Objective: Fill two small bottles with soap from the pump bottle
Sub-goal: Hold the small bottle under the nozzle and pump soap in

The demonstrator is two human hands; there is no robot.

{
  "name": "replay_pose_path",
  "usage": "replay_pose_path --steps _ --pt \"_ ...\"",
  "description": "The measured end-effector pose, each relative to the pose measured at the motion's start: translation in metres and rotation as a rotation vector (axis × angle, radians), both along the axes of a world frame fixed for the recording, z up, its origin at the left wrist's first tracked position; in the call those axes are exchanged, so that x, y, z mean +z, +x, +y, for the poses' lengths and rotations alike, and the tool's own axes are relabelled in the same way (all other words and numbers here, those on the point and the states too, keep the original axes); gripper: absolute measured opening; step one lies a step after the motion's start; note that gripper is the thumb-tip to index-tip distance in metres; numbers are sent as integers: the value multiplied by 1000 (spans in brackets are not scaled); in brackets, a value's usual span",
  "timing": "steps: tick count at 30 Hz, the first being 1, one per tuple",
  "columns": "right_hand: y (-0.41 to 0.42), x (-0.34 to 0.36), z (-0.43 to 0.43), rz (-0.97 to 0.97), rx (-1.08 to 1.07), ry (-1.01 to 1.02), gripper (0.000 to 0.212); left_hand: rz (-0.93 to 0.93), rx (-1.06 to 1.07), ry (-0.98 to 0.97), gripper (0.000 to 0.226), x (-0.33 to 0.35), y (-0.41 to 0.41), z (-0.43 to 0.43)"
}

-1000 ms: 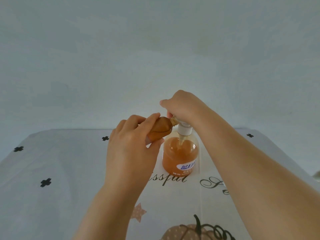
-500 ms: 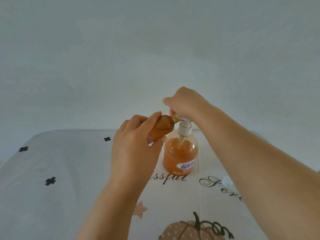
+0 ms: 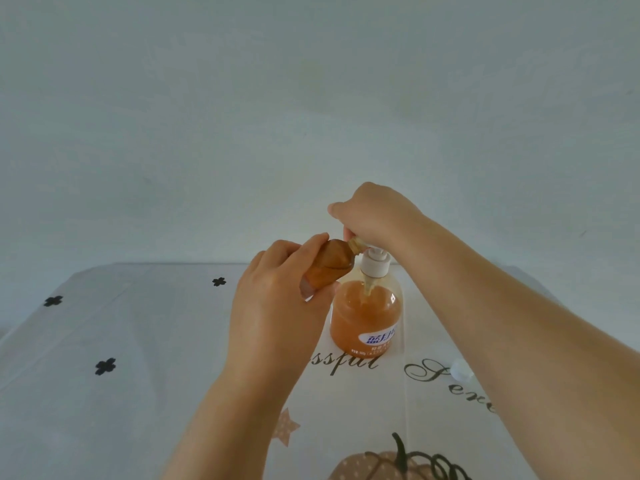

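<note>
Your left hand (image 3: 277, 306) reaches in from below, fingers wrapped around a small bottle (image 3: 330, 266) tilted so its neck points at the pump. Beyond it your right hand (image 3: 372, 216) is curled over the pump bottle (image 3: 365, 317), apparently pressing the head. It stands on the surface (image 3: 138, 341).

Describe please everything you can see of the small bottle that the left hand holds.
The small clear plastic bottle, rounded and narrowing to a neck, looks nearly full of orange-brown soap. It is tilted, neck pointing up and right toward the white pump head of the large orange soap bottle. The left hand grips its lower body, thumb along the top. Its open mouth sits at the nozzle, under the right hand; whether they touch is hidden. It is held above the table.
</note>
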State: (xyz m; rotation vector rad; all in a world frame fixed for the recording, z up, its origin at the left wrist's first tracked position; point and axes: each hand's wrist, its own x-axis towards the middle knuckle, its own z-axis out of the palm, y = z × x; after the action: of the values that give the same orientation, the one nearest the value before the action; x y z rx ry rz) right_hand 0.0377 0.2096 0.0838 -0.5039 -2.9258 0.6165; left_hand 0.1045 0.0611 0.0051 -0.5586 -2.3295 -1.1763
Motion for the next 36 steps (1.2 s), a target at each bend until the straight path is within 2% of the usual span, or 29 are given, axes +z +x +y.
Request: replay_pose_path --steps 7,9,11,26,36 --pt "-5 -12 1 44 5 25 45 28 23 -34 57 0 -2 1" --pt "-4 -13 2 50 10 18 46 47 31 -41 53 -1 -3 1" --pt "-3 -13 2 54 7 10 46 64 54 -51 47 -1 -3 0" --pt "4 3 2 61 10 0 51 134 54 -7 54 2 -2 0" --pt "3 -3 0 64 16 19 49 127 65 -16 50 3 -2 0"
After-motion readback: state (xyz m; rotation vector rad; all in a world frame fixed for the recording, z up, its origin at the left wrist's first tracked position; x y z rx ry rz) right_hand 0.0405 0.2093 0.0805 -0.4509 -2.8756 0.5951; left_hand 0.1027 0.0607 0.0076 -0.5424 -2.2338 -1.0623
